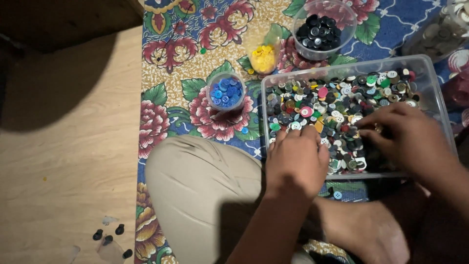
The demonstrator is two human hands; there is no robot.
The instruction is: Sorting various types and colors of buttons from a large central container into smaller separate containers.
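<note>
A clear plastic tub (430, 78) holds a mixed heap of coloured buttons (337, 105). My left hand (297, 157) rests on the tub's near rim, fingers curled down onto the buttons; whether it holds one is hidden. My right hand (403, 134) reaches into the tub from the right, fingertips pinched among the buttons near the middle. Beyond the tub stand three clear cups: one with blue buttons (225, 91), one with yellow buttons (264, 56), and one with black buttons (320, 30).
A floral mat (195, 44) covers the floor under the tub and cups. My knee in beige trousers (195, 186) lies left of the tub, my foot (361, 230) below it. Bare wooden floor (68, 146) lies to the left, with small black pieces (110, 237). A jar of pale buttons (442, 29) stands far right.
</note>
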